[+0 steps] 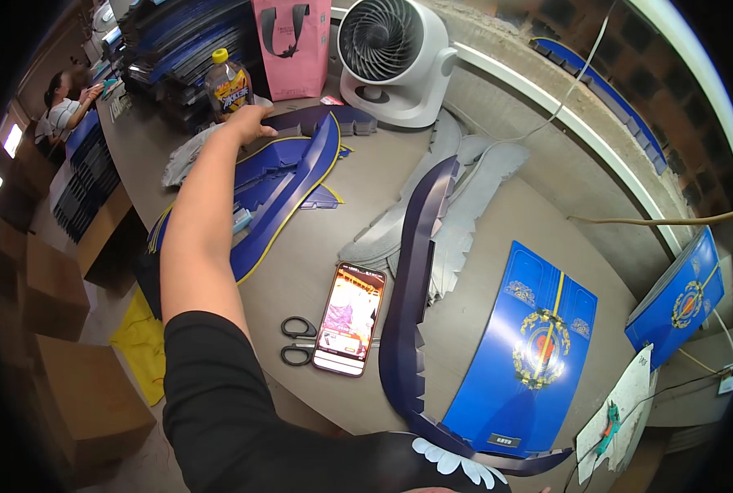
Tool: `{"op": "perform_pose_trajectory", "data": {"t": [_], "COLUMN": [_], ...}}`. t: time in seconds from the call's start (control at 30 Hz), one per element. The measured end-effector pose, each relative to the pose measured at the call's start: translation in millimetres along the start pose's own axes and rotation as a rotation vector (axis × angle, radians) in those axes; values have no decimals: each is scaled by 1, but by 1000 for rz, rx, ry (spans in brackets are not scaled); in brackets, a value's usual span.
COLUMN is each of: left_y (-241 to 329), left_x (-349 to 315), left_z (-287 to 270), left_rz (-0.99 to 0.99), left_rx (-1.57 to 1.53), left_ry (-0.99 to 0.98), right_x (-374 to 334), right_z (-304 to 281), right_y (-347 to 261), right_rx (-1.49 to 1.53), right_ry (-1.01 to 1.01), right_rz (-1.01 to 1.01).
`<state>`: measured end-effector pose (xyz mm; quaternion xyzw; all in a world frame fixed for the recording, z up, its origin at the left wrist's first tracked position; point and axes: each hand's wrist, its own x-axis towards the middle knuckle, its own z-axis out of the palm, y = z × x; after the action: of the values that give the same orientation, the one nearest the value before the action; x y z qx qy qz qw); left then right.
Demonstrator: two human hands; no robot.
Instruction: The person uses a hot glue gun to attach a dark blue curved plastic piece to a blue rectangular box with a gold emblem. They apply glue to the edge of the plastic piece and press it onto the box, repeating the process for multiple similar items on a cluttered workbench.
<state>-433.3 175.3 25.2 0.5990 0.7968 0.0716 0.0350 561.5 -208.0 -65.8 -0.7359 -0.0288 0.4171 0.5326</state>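
A dark curved strip point(305, 117) lies across the far part of a brown worktable point(531, 214), its left end right at the person's left hand point(249, 125). We see the left arm reaching up and away, nearly straight, the hand turned to the right at the wrist. The thumb stands apart from the fingers; whether they pinch the strip, we cannot tell. Just behind the hand, a yellow-capped bottle point(228, 89) crowds the reach, with a pink bag point(294, 74) and a white fan point(395, 62) standing past the strip. On the near side, we find blue yellow-edged pieces point(280, 222) filling the space right of the forearm. Beyond them, open tabletop leads to gray strips point(469, 222); nearer us lie a lit phone point(350, 320) and black-handled scissors point(309, 334). The table's left edge passes behind the arm, with cardboard boxes point(93, 403) below it, and to the right we see a blue emblem panel point(498, 345) lying between a long navy strip point(398, 329) and the wall side
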Motion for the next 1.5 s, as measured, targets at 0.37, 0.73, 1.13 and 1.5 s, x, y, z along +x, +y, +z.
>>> {"op": "perform_pose_trajectory", "data": {"t": [0.37, 0.73, 1.13, 1.5], "left_y": [7, 10, 3, 4], "left_x": [-16, -26, -18, -19], "left_z": [-8, 3, -3, 1], "left_rz": [28, 167, 45, 106], "left_rx": [-211, 18, -156, -74], "left_ry": [7, 65, 12, 28], "right_x": [20, 14, 16, 16], "right_z": [-28, -11, -14, -27], "right_y": [4, -1, -4, -7], "right_rx": [-29, -65, -99, -103], "right_ry": [-121, -41, -39, -56], "right_rz": [12, 128, 176, 215]}}
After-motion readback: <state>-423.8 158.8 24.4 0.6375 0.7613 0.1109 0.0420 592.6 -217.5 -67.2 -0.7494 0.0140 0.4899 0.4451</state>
